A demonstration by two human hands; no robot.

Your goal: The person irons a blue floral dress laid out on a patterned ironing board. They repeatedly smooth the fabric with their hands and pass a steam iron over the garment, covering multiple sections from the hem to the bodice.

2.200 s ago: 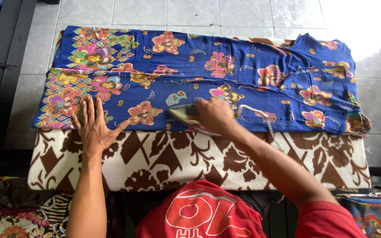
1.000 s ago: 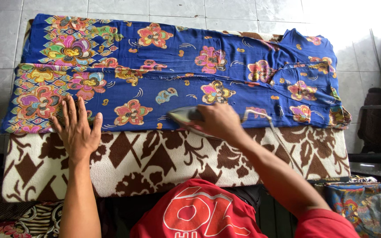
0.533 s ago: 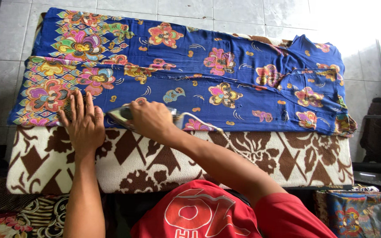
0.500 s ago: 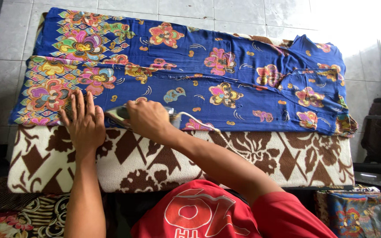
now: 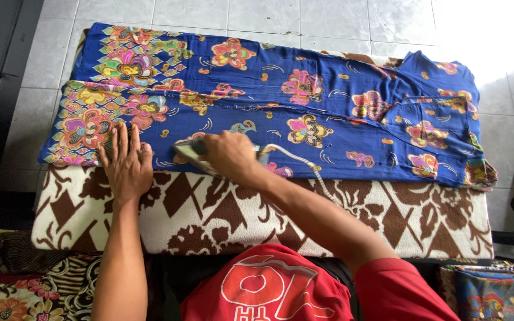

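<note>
Item one: brown-and-cream padded board cover [image 5: 340, 220], my work surface. Item two: blue floral garment [image 5: 328, 95], spread flat across it for pressing. Item three: my left hand [image 5: 127, 163], fingers splayed, pinning the hem taut. Item four: my right hand [image 5: 228, 156], wrapped around the iron [image 5: 190, 151] on the garment's near edge.

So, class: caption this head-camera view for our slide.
Right hand presses iron on blue floral garment; left hand flattens it.

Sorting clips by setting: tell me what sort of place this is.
Probably a home or small tailoring workspace set up for ironing: a padded board with a brown-and-cream cover, a blue floral garment spread on it, an iron under the right hand, tiled floor.
</note>
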